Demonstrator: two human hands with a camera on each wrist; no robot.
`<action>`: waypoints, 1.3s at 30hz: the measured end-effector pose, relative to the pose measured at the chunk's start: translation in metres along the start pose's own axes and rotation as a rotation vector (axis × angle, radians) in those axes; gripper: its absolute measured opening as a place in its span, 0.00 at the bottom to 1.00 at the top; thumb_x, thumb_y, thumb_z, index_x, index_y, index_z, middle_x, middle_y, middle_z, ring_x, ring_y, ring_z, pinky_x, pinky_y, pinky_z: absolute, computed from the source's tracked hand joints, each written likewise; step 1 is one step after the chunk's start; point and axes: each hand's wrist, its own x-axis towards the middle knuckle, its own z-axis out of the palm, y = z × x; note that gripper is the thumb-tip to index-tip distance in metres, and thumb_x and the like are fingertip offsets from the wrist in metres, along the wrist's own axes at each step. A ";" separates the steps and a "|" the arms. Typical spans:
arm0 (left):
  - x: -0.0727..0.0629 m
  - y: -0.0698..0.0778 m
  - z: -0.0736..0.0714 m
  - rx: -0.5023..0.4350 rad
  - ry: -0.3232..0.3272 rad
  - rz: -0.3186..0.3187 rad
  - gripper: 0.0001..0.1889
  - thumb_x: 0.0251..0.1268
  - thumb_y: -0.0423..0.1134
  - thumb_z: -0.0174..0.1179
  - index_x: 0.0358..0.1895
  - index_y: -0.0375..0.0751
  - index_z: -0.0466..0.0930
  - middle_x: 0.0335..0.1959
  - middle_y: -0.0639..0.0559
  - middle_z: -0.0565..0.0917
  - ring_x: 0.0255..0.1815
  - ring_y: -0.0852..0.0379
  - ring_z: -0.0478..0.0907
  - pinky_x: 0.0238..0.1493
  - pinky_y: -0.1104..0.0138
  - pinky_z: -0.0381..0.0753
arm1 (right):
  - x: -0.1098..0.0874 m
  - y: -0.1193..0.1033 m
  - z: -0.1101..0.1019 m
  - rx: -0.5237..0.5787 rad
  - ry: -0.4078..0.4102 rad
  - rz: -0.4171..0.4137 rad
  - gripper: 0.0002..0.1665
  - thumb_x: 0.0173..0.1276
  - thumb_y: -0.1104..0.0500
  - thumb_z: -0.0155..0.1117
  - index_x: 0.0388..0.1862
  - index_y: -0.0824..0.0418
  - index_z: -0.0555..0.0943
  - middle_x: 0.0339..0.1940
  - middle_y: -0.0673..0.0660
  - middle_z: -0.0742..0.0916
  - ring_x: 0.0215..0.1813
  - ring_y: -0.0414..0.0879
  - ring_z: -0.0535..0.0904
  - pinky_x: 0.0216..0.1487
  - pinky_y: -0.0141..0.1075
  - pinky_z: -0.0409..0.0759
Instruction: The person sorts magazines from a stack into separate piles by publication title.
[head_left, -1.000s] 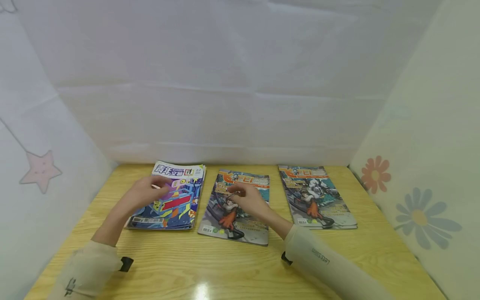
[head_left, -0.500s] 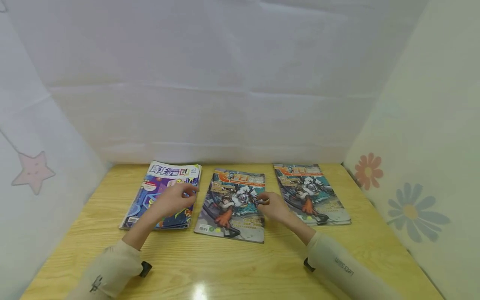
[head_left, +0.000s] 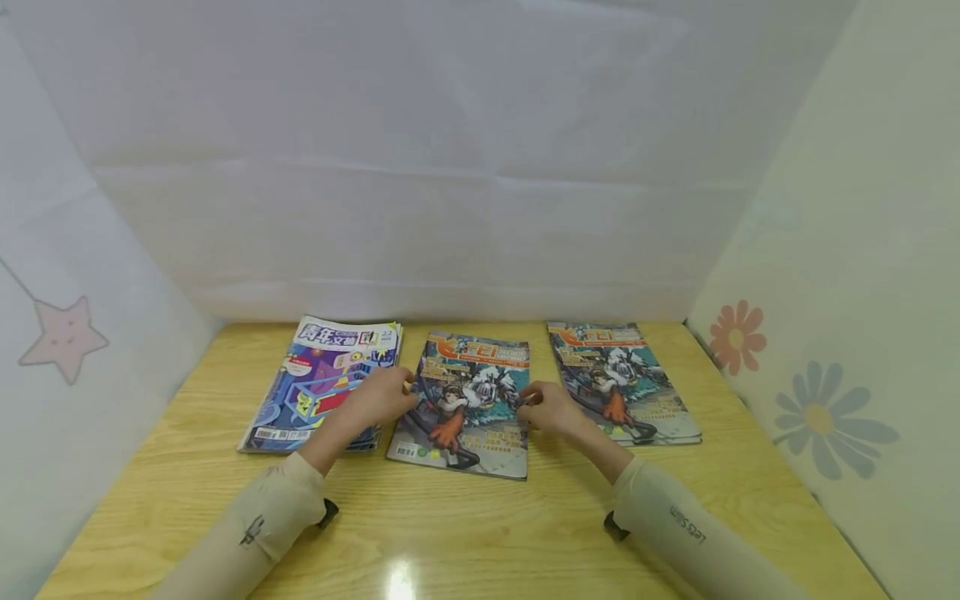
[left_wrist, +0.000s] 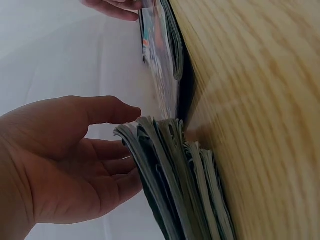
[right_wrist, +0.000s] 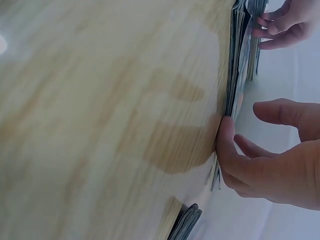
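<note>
The middle magazine pile [head_left: 465, 408], topped by a cover with an orange title, lies on the table between both hands. My left hand [head_left: 386, 393] reaches across the right side of the left magazine stack [head_left: 300, 400], its fingertips near the middle pile's left edge. In the left wrist view the left hand [left_wrist: 75, 160] has its thumb extended near the corner of that stack, gripping nothing. My right hand [head_left: 553, 410] is at the middle pile's right edge. In the right wrist view, the right hand [right_wrist: 280, 160] has an index fingertip against the pile's edge and its thumb raised apart.
Another magazine pile [head_left: 622, 387] with the same cover as the middle one lies at the right. The wooden table [head_left: 480, 542] is bounded by a white cloth backdrop [head_left: 450, 208] behind and printed cloth side walls with a star and flowers.
My left hand has moved right from above the left stack to the middle pile's left edge. My right hand has shifted from over the middle cover to its right edge.
</note>
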 end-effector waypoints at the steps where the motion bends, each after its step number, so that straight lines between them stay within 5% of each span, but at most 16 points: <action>1: 0.001 0.001 0.000 0.006 0.003 -0.007 0.25 0.69 0.35 0.59 0.66 0.24 0.73 0.51 0.34 0.84 0.31 0.53 0.82 0.26 0.62 0.78 | 0.000 0.000 0.000 0.013 0.003 0.005 0.24 0.71 0.64 0.65 0.64 0.70 0.77 0.47 0.62 0.82 0.39 0.55 0.82 0.37 0.48 0.81; 12: 0.007 0.000 -0.004 0.027 0.053 -0.052 0.25 0.66 0.35 0.61 0.62 0.22 0.76 0.55 0.31 0.82 0.29 0.50 0.77 0.32 0.59 0.78 | 0.002 -0.002 -0.002 0.127 0.010 0.035 0.24 0.72 0.66 0.64 0.65 0.70 0.77 0.57 0.67 0.78 0.42 0.54 0.85 0.43 0.47 0.84; 17: 0.008 -0.009 -0.006 -0.136 0.048 -0.045 0.27 0.69 0.36 0.60 0.67 0.23 0.71 0.58 0.30 0.80 0.41 0.42 0.82 0.40 0.54 0.82 | 0.003 0.002 -0.002 0.209 -0.008 0.044 0.23 0.73 0.67 0.63 0.65 0.71 0.76 0.56 0.66 0.79 0.47 0.56 0.84 0.48 0.47 0.84; 20: 0.006 -0.011 -0.008 -0.276 -0.009 -0.028 0.29 0.72 0.37 0.60 0.73 0.30 0.67 0.59 0.34 0.79 0.55 0.41 0.79 0.49 0.51 0.80 | 0.005 0.005 -0.002 0.252 -0.021 0.049 0.24 0.73 0.67 0.62 0.66 0.71 0.75 0.56 0.66 0.79 0.49 0.56 0.84 0.49 0.46 0.84; 23: 0.004 -0.007 -0.010 -0.428 -0.094 -0.024 0.33 0.73 0.35 0.59 0.78 0.40 0.59 0.62 0.33 0.75 0.57 0.39 0.77 0.49 0.47 0.79 | 0.005 0.007 -0.003 0.280 -0.032 0.054 0.25 0.72 0.67 0.62 0.67 0.71 0.75 0.55 0.66 0.80 0.50 0.57 0.83 0.50 0.47 0.84; 29: -0.002 0.005 -0.011 -0.658 -0.117 -0.020 0.39 0.65 0.21 0.54 0.78 0.42 0.53 0.63 0.27 0.72 0.50 0.40 0.80 0.38 0.55 0.80 | 0.003 0.008 -0.006 0.297 -0.027 0.056 0.26 0.72 0.66 0.63 0.67 0.71 0.74 0.54 0.65 0.81 0.50 0.58 0.83 0.52 0.50 0.82; 35: -0.012 0.016 -0.020 -0.829 -0.054 0.001 0.41 0.57 0.15 0.51 0.75 0.41 0.56 0.60 0.29 0.77 0.27 0.51 0.79 0.21 0.65 0.72 | 0.003 0.011 -0.007 0.210 0.006 0.004 0.23 0.74 0.62 0.63 0.66 0.63 0.78 0.60 0.63 0.80 0.54 0.56 0.80 0.52 0.53 0.80; 39: -0.016 0.023 -0.028 -0.869 -0.053 0.021 0.41 0.58 0.16 0.51 0.76 0.43 0.56 0.62 0.31 0.75 0.30 0.50 0.80 0.20 0.67 0.71 | 0.008 0.015 -0.009 0.315 -0.047 -0.025 0.24 0.74 0.62 0.63 0.68 0.58 0.78 0.70 0.63 0.74 0.61 0.57 0.77 0.60 0.54 0.77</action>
